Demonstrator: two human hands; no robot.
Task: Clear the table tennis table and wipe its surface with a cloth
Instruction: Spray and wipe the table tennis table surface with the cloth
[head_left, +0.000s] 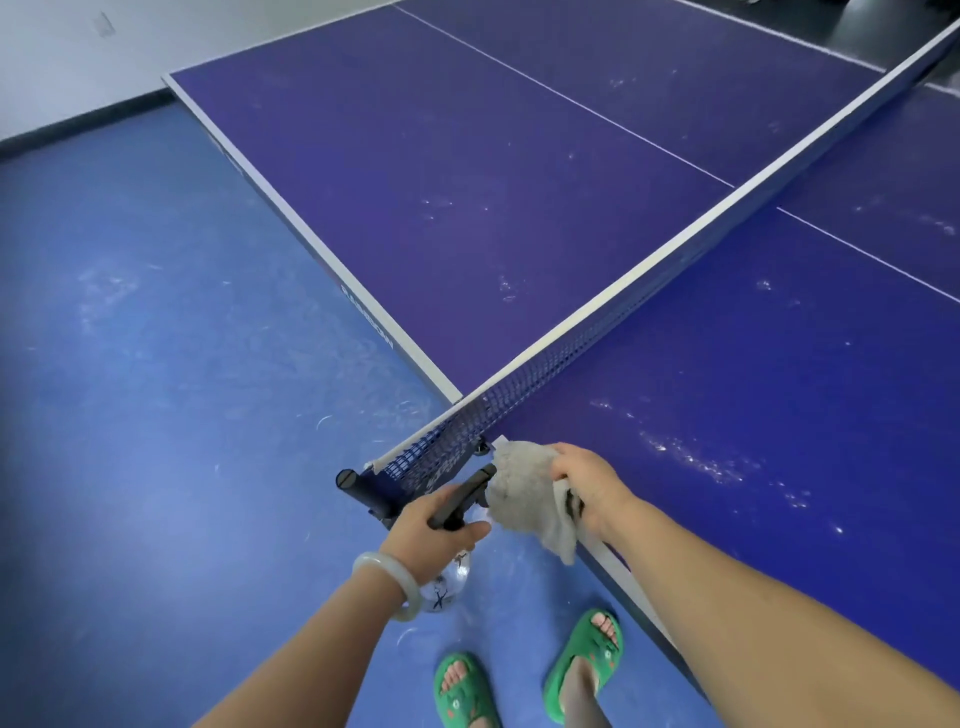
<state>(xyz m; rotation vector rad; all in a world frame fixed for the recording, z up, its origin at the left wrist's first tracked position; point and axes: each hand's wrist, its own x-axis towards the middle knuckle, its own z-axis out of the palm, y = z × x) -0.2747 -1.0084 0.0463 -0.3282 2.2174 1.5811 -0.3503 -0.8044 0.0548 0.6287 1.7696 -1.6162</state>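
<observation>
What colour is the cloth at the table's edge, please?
The cloth is a pale grey-beige, shown best in the head view.

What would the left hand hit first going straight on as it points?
Probably the grey cloth held by the right hand; the spray bottle in the left hand nearly touches it. Depth unclear.

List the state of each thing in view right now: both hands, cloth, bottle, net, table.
Left hand: grips the spray bottle by its trigger head.
Right hand: grips the cloth.
Spray bottle: held, nozzle toward the cloth.
Cloth: bunched, hanging over the table edge by the net.
Net: up, stretched across the table.
Table: top smudged with white marks.
</observation>
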